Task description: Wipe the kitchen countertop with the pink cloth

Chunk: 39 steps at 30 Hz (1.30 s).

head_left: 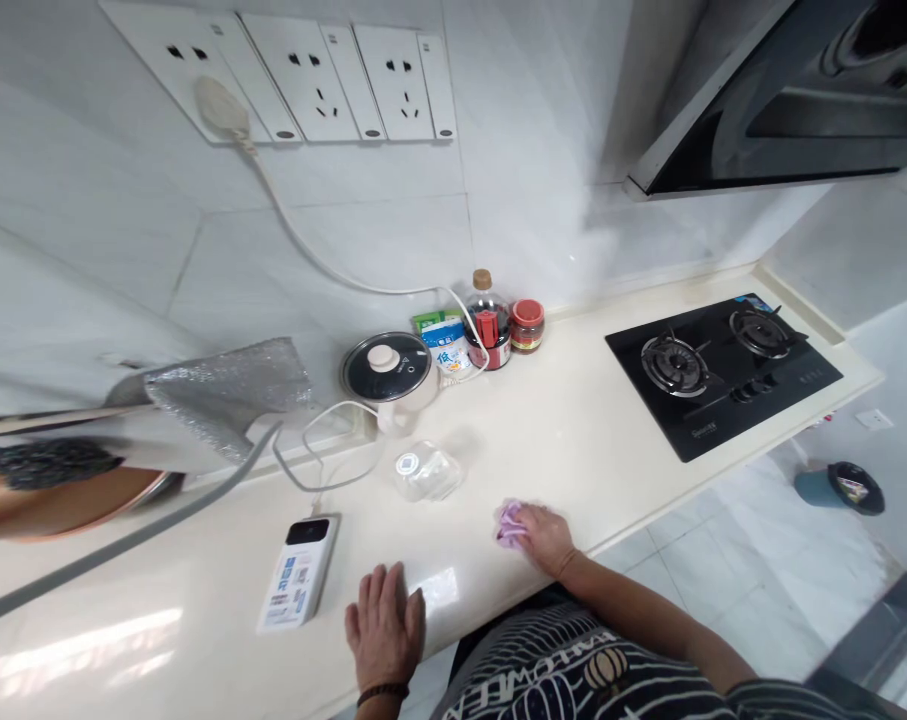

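My right hand (549, 540) is closed around a crumpled purple cloth (510, 525), pressed on the white countertop (573, 440) near its front edge. Flat on the counter lies my left hand (384, 625), fingers stretched out and nothing in them. To its left is a white power bank (299, 573) with a dark display and a cable at its top end. A clear plastic container (427, 472) with a round label stands behind and between my hands.
Behind are a small electric pot (388, 375) with a glass lid, a blue-white packet (447, 345), a dark sauce bottle (489, 320) and a red-lidded jar (527, 326). A gas hob (723, 370) sits right, under a range hood (798, 100). A grey hose (138, 535) crosses at left.
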Motion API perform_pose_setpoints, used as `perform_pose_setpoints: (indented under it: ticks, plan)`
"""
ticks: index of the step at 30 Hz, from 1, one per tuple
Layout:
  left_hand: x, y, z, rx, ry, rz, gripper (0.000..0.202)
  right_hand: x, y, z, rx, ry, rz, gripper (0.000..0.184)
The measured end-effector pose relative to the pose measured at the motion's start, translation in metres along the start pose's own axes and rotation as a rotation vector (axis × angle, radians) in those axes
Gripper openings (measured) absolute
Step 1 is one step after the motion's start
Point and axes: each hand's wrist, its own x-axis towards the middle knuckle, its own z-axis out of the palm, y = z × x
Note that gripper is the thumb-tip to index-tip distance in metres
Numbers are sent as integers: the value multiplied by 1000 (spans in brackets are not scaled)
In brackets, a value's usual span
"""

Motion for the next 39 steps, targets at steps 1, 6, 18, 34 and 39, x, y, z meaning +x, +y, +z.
perform_pose_setpoints:
  ticks: [1,6,18,34,39]
  plan:
    - [0,1,-1,-7,5,5,63,1,0,-2,27,-4,-20,31]
    - [0,8,-12,-50,-1,-4,65,-3,58,-75,22,183,433,34]
    - [65,56,-3,-493,65,-52,98,-56,185,-179,4,409,1183,58]
    - [171,242,-12,-75,-153,335,90,-51,162,-166,-45,329,1112,52]
    - [167,290,0,208,-388,436,87,-51,165,-162,-46,335,1102,53]
